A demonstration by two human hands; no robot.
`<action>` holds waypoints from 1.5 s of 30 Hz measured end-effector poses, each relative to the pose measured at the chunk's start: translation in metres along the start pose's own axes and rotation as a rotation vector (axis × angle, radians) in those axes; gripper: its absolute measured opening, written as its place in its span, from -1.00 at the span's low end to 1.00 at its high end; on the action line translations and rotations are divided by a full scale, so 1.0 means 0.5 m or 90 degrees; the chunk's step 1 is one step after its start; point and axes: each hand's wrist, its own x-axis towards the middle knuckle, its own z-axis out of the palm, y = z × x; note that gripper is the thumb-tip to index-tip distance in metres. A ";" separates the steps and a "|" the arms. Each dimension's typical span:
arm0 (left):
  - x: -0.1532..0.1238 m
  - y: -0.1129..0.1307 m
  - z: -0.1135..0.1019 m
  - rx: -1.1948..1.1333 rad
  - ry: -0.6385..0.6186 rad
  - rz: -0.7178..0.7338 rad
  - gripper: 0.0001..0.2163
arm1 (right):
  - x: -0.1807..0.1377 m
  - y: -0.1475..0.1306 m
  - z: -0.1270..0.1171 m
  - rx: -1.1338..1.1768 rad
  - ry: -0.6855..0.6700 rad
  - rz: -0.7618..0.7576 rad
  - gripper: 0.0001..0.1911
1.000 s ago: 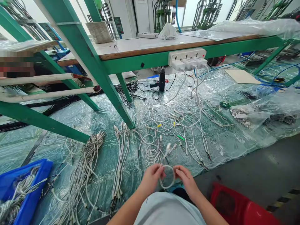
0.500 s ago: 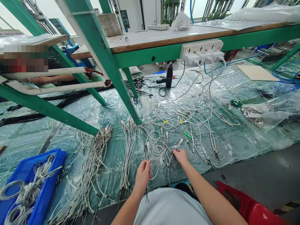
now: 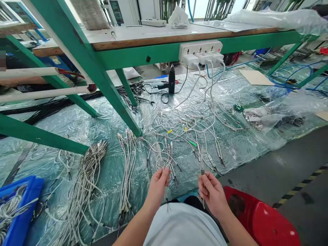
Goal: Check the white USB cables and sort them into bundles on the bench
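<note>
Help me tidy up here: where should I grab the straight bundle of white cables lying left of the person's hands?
Grip the bundle of white cables around its middle, coming straight down from above. There the strands run close together and roughly parallel on the plastic sheet, while their top ends splay apart, so a hold at the middle should probably gather them all.

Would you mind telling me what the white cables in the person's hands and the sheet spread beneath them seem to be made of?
The white cables look like smooth, flexible plastic or rubber sheathing, probably PVC, since they bend into soft loops. The clear sheet looks like thin, glossy plastic film, given its crinkles and bright highlights; its green tint may come from beneath.
</note>
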 end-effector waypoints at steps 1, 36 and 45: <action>-0.004 0.009 0.018 -0.007 -0.020 0.010 -0.62 | -0.010 -0.003 0.001 0.033 -0.022 0.013 -0.64; 0.143 0.108 -0.189 -0.204 0.275 0.132 -0.89 | -0.067 -0.098 -0.169 -0.140 -0.234 0.272 -0.56; 0.117 0.040 -0.138 -0.135 0.174 0.081 -0.70 | -0.098 -0.079 -0.170 -0.262 -0.382 0.303 -0.55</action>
